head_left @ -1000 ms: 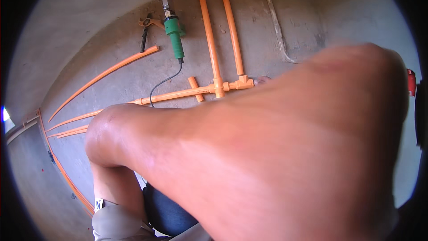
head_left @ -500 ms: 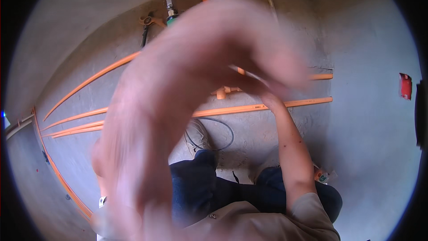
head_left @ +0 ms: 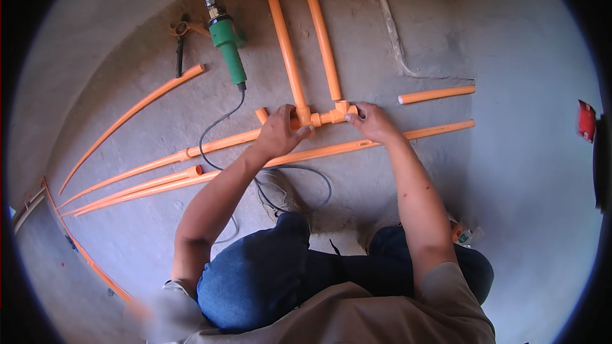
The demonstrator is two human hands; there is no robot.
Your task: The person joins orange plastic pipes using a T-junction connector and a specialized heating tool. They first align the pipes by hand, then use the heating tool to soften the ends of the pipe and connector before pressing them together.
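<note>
Both arms reach forward over a joined run of orange plastic pipe. My left hand [head_left: 279, 132] is closed around the orange pipe [head_left: 233, 139] beside an elbow-like fitting [head_left: 305, 116], the thumb pointing right. Gripped by the fingertips of my right hand [head_left: 377, 123] is the end of an orange tee fitting [head_left: 343, 110]. A short orange piece links the two fittings between my hands. One upright pipe [head_left: 284, 44] meets the left fitting; a second pipe [head_left: 320, 38] reaches down to the tee. Where my fingers wrap behind the pipe is hidden.
A green-handled pipe welding tool [head_left: 228, 48] lies ahead on the left, its dark cord [head_left: 330, 185] looping near my shoe. Left of it is a black-handled tool [head_left: 180, 51]. A cut pipe [head_left: 440, 94], a long pipe [head_left: 440, 130] and a wall [head_left: 529, 172] are to the right.
My left arm, blurred and raised across the view half a second ago, has come down to the pipe. My right hand has stayed near the fittings. The view has shifted slightly.
</note>
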